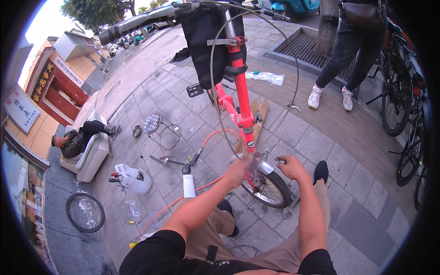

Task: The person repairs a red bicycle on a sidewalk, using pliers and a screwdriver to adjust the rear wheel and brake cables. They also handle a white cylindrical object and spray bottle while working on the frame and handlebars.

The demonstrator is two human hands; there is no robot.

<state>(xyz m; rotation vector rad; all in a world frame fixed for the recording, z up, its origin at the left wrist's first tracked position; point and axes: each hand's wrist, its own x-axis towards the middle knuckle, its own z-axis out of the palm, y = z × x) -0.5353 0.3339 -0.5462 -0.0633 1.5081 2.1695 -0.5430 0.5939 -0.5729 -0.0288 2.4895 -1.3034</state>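
Note:
A red bicycle (243, 101) stands upright before me, its front wheel (275, 192) between my feet. My left hand (241, 170) is closed at the lower fork, against the left side of the silver fender (265, 167); its fingertips are blurred and what they grip is hidden. On the other side of the fender, my right hand (289, 167) pinches the end of a thin metal piece (272, 155) that reaches toward the fork. Whether that piece is a tool or a brake part, I cannot tell. A loose cable with a brake lever (294, 107) hangs from the handlebar (137, 22).
An orange hose (208, 184) crosses the paving at left. Beyond it are a round stool (153, 123), a white plastic container (133, 178) and a loose tire (85, 212). One person reclines on a sofa (94, 158); another stands at right near parked bicycles (398, 98).

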